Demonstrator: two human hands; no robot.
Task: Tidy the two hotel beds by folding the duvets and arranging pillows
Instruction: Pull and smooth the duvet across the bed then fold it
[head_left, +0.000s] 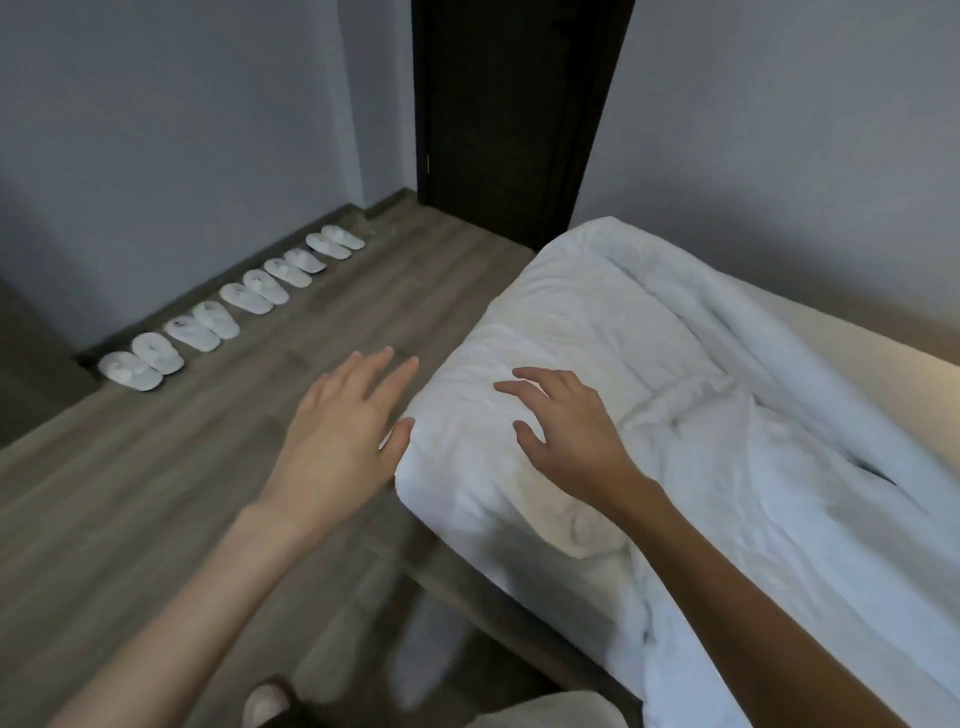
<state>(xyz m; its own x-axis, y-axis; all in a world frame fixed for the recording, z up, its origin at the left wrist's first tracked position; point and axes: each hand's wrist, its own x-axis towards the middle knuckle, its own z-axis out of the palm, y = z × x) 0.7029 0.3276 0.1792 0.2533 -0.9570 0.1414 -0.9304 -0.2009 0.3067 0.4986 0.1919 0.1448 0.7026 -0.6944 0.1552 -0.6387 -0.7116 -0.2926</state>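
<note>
White duvet; left hand, right hand outspread

Soft white quilted cloth duvet with a matt, creased surface, matt grey-brown wood-grain floor, white cloth slippers, dark wood door, smooth matt painted wall
</note>
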